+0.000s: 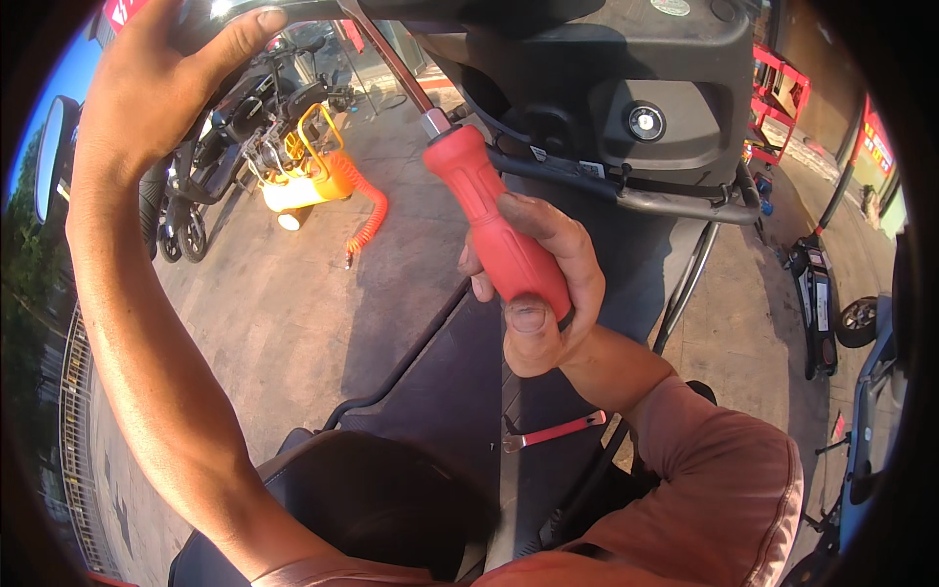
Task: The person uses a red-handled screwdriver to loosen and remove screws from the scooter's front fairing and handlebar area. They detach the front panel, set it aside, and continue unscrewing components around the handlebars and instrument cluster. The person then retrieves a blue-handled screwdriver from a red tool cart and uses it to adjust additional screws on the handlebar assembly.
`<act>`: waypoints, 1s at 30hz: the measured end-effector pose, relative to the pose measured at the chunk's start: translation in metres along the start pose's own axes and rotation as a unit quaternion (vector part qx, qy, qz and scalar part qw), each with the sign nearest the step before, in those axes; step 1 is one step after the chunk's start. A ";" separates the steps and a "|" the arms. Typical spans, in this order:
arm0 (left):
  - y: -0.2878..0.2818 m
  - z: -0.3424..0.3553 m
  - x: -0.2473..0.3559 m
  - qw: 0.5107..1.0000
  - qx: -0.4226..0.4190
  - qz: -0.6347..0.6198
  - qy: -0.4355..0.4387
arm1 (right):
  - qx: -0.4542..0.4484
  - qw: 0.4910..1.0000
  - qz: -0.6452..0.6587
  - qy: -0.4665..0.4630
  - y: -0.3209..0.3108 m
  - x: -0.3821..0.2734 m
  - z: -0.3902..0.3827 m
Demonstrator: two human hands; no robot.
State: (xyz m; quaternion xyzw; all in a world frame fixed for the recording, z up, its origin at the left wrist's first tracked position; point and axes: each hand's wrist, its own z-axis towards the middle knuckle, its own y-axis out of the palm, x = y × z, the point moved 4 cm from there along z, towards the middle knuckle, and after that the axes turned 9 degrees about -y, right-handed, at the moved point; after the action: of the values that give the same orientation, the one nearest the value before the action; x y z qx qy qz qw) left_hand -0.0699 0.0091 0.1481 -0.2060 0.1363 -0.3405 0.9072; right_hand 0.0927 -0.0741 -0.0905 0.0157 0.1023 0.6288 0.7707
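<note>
My right hand (548, 284) is closed around the red handle of a screwdriver (468, 171). The screwdriver's metal shaft slants up and left to the top edge, where its tip is hidden. At the upper left my left hand (147, 93) is raised against a dark, shiny panel (313, 10), its thumb stretched out and apart. The other left fingers are mostly cut off by the picture's edge. Below my right hand, a small red-handled pry tool (556, 430) lies on the dark floorboard (440, 391). A black plastic housing (548, 78) with a round white dial stands beyond the screwdriver.
A metal tube frame (685, 207) runs under the housing. On the paved floor at left stand a yellow air compressor (303, 186) with a coiled orange hose (370, 215) and a motorcycle (196, 186). To the right are a red cart (778, 103), a floor jack (814, 303) and a wheel (858, 321).
</note>
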 end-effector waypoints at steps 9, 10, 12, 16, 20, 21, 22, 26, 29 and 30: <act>0.011 0.032 -0.063 0.969 -0.116 -0.206 -0.074 | -0.106 0.992 0.035 0.053 -0.013 0.019 -0.004; 0.015 0.024 -0.072 0.981 -0.090 -0.162 -0.050 | -0.114 0.991 0.005 0.067 -0.013 0.018 -0.004; 0.020 0.019 -0.089 0.984 -0.085 -0.133 -0.078 | -0.117 0.989 -0.052 0.071 -0.009 0.020 -0.003; 0.021 0.012 -0.080 0.984 -0.084 -0.116 -0.109 | -0.085 0.984 -0.106 0.116 0.013 0.049 -0.005; 0.009 0.010 -0.029 0.994 -0.024 -0.051 -0.090 | -0.029 0.996 -0.042 0.077 0.033 0.074 -0.011; 0.006 0.007 -0.017 0.996 -0.004 -0.035 -0.077 | -0.021 0.997 -0.060 0.052 0.036 0.078 -0.013; 0.003 0.004 -0.006 0.998 0.015 -0.019 -0.065 | -0.014 0.998 -0.041 0.044 0.039 0.082 -0.014; -0.007 -0.018 0.009 0.985 0.039 -0.087 -0.144 | -0.005 0.998 -0.003 0.060 0.052 0.094 -0.019; -0.011 -0.022 0.019 0.986 0.041 -0.072 -0.145 | 0.011 0.998 -0.018 0.058 0.061 0.095 -0.019; -0.012 -0.026 0.024 0.988 0.048 -0.046 -0.136 | 0.013 0.998 -0.034 0.053 0.063 0.093 -0.019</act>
State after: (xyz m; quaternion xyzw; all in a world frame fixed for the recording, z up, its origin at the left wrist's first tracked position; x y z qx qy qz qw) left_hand -0.0695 -0.0224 0.1279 -0.2124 -0.0145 -0.3567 0.9096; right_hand 0.0465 0.0274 -0.1122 -0.0107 0.1517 0.6007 0.7849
